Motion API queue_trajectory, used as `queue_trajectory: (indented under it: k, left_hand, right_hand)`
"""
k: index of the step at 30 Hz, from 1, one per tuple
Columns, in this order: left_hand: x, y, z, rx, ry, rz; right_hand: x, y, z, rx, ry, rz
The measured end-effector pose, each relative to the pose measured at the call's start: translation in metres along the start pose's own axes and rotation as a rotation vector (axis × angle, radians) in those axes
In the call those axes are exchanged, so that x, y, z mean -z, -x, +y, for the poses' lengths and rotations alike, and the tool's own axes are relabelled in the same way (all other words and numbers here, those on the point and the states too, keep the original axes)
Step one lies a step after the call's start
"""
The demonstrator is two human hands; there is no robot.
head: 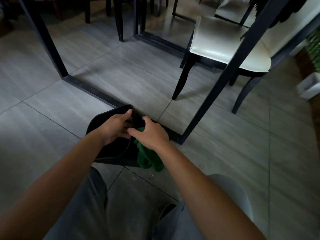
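A black flexible mat (107,153) with a rounded corner is held above the tiled floor in front of my knees, its far edge folded over. My left hand (114,129) grips that folded edge, fingers curled over the rim. My right hand (152,134) holds a green cloth (149,158) that hangs down beside the mat's right side; its index finger and thumb reach toward the mat's fold. How the right fingers hold the cloth is hidden under the hand.
A dark metal table frame (90,87) runs along the grey tiled floor (225,144) just beyond the mat, with a slanted leg (230,71) to the right. A white-seated chair (225,47) stands behind it. More chair legs are farther back. A white planter (310,85) is at the right edge.
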State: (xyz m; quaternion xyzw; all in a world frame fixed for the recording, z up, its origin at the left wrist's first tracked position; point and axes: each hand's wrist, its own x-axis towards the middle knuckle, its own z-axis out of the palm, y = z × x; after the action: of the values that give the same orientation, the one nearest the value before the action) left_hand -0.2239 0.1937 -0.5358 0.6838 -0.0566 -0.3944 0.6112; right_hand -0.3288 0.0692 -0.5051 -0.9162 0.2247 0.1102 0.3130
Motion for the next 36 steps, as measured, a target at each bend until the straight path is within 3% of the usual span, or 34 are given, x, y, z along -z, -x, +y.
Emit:
queue_trajectory:
  k: [3,5,7,9,12,15,18,22,26,31,34,36]
  left_hand:
    - [0.025,0.001,-0.017,-0.119,0.026,0.264]
    - [0.056,0.001,-0.038,-0.200,-0.164,0.549]
    - [0.084,0.006,-0.059,-0.141,-0.453,0.709]
    - [0.102,0.004,-0.080,0.034,-0.596,0.666]
    - [0.108,0.001,-0.104,0.222,-0.594,0.517]
    - [0.101,0.002,-0.114,0.137,-0.545,0.505]
    - [0.085,0.008,-0.096,-0.014,-0.659,0.491]
    - [0.060,0.010,-0.077,-0.114,-0.913,0.462]
    - [0.043,0.004,-0.075,-0.093,-0.992,0.428]
    - [0.037,0.000,-0.069,-0.064,-0.970,0.403]
    - [0.039,-0.005,-0.066,-0.002,-0.941,0.394]
    - [0.036,-0.002,-0.052,0.065,-0.881,0.460]
  right_hand:
    - [-0.001,-0.001,0.002,-0.017,-0.006,0.021]
    - [0.001,-0.003,0.003,-0.022,-0.002,0.021]
    - [0.003,-0.004,0.005,-0.031,-0.011,0.027]
    - [0.006,-0.003,0.005,-0.032,-0.008,0.038]
    - [0.009,0.001,-0.001,-0.017,0.084,0.098]
    - [0.022,0.004,0.005,-0.058,0.141,0.204]
    - [0.040,0.002,0.031,-0.167,0.142,0.264]
    - [0.042,-0.002,0.077,-0.325,0.068,0.157]
    - [0.030,0.000,0.108,-0.403,-0.286,0.095]
    - [0.048,-0.014,0.124,-0.356,-0.087,0.064]
    - [0.077,-0.030,0.126,-0.313,0.057,0.168]
    - [0.104,-0.035,0.114,-0.228,0.027,0.222]
